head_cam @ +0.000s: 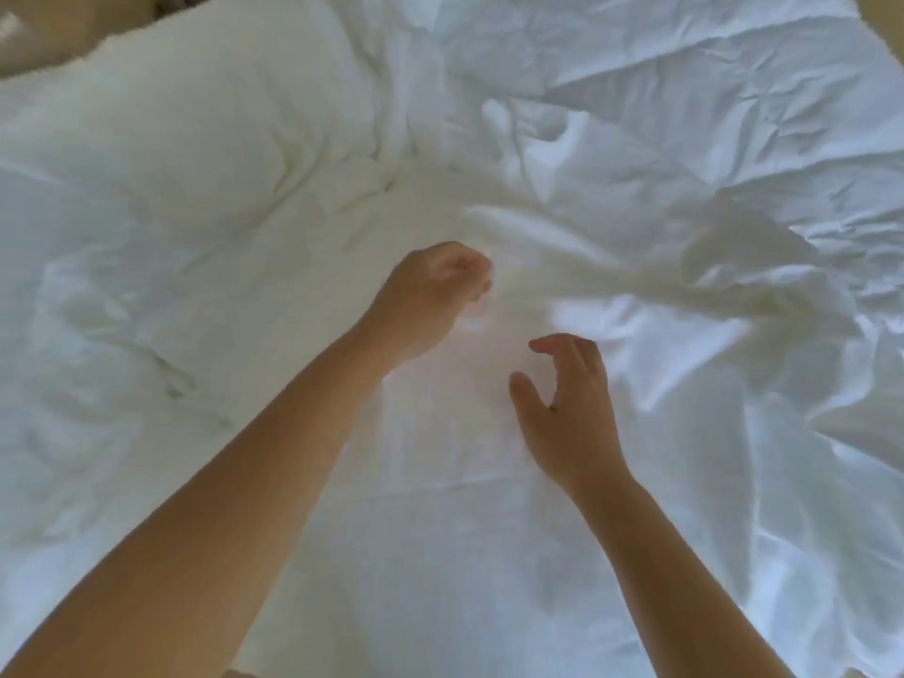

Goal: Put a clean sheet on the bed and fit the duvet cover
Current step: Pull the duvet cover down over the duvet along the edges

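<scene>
White bedding fills the whole head view. A puffy white duvet [161, 198] lies bunched on the left. Thin, wrinkled white cover fabric [685, 139] spreads over the right and the middle. My left hand [435, 291] is curled into a fist at the centre and grips a blurred ridge of this fabric that stretches away to the right. My right hand [567, 403] hovers just below and to the right of it, fingers loosely bent and thumb spread, holding nothing, over a flat stretch of the fabric.
A brownish surface [58, 26] shows at the top left corner beyond the duvet. A sliver of tan floor or wall [885, 22] shows at the top right edge.
</scene>
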The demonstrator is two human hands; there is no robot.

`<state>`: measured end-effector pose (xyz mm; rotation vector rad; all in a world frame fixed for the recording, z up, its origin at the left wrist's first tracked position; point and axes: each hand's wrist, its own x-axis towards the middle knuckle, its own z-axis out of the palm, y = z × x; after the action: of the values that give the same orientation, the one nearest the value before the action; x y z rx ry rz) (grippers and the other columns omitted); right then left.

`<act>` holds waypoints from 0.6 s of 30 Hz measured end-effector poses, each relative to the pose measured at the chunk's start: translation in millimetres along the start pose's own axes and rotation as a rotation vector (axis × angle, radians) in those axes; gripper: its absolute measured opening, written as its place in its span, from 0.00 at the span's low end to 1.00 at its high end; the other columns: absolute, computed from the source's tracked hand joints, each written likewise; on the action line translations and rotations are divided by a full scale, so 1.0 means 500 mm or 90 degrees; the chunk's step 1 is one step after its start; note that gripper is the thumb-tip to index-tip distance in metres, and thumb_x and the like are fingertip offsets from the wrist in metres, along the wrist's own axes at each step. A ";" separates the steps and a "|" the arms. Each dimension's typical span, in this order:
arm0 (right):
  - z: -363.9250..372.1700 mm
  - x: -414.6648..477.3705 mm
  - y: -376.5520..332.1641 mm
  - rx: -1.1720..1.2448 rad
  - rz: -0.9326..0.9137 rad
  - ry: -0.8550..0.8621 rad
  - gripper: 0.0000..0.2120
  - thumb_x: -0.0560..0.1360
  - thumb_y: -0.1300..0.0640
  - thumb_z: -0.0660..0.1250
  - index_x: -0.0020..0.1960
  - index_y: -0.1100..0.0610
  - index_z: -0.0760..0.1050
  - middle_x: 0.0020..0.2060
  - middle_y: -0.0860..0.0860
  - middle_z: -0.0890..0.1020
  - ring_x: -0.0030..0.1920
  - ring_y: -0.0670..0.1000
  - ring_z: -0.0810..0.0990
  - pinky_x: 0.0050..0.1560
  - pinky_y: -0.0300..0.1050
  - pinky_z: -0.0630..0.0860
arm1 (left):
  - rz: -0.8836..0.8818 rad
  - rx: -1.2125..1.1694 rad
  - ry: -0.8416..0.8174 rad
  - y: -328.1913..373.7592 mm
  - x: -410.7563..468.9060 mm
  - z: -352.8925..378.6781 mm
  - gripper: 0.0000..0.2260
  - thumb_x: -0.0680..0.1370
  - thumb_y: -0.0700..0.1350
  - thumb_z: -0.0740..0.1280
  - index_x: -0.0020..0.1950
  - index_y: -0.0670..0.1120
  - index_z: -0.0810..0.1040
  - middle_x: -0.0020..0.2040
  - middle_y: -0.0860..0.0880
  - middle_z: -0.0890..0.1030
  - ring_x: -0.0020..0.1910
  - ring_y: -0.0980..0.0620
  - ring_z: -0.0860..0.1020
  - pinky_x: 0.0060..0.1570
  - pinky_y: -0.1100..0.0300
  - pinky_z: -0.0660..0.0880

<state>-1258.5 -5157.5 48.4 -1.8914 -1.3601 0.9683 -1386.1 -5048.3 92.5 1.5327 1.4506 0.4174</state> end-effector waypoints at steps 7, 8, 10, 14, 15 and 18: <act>0.248 -0.038 -0.247 -0.075 -0.239 -0.208 0.25 0.74 0.46 0.66 0.66 0.55 0.68 0.61 0.49 0.69 0.61 0.50 0.65 0.59 0.41 0.62 | -0.422 0.332 0.199 -0.363 -0.180 -0.393 0.38 0.72 0.65 0.65 0.74 0.44 0.61 0.72 0.42 0.66 0.70 0.41 0.66 0.67 0.47 0.65; 0.289 -0.044 -0.273 -0.110 -0.261 -0.225 0.27 0.73 0.44 0.65 0.68 0.54 0.66 0.62 0.49 0.68 0.62 0.50 0.65 0.60 0.43 0.62 | -0.480 0.275 0.146 -0.412 -0.200 -0.402 0.40 0.72 0.67 0.64 0.75 0.44 0.60 0.73 0.42 0.65 0.70 0.42 0.66 0.67 0.48 0.65; 0.372 -0.057 -0.309 -0.228 -0.290 -0.247 0.30 0.73 0.41 0.64 0.70 0.53 0.62 0.65 0.50 0.65 0.65 0.52 0.63 0.63 0.46 0.61 | -0.496 0.186 0.041 -0.497 -0.232 -0.393 0.38 0.73 0.67 0.62 0.74 0.45 0.62 0.73 0.43 0.65 0.70 0.44 0.67 0.64 0.53 0.64; 0.525 -0.072 -0.327 -0.496 -0.261 -0.294 0.32 0.75 0.39 0.59 0.73 0.54 0.56 0.68 0.53 0.63 0.68 0.56 0.60 0.66 0.50 0.58 | -0.388 0.075 -0.015 -0.600 -0.261 -0.384 0.30 0.75 0.64 0.60 0.72 0.49 0.67 0.70 0.48 0.70 0.67 0.48 0.71 0.56 0.60 0.65; 0.558 -0.075 -0.327 -0.531 -0.225 -0.314 0.30 0.75 0.40 0.58 0.71 0.54 0.58 0.67 0.53 0.65 0.67 0.56 0.62 0.64 0.50 0.60 | -0.362 0.055 -0.017 -0.612 -0.265 -0.393 0.28 0.76 0.63 0.61 0.71 0.49 0.68 0.69 0.49 0.72 0.65 0.49 0.72 0.55 0.61 0.65; 0.643 -0.074 -0.329 -0.629 -0.147 -0.381 0.16 0.79 0.50 0.56 0.63 0.55 0.67 0.59 0.52 0.72 0.60 0.54 0.70 0.52 0.46 0.64 | -0.258 0.007 -0.075 -0.645 -0.287 -0.415 0.24 0.76 0.59 0.63 0.67 0.48 0.72 0.64 0.50 0.76 0.61 0.51 0.75 0.59 0.56 0.70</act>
<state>-1618.6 -5126.5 13.6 -2.0613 -2.7205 0.8324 -1769.1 -5147.0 -13.2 1.2082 1.6218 0.0763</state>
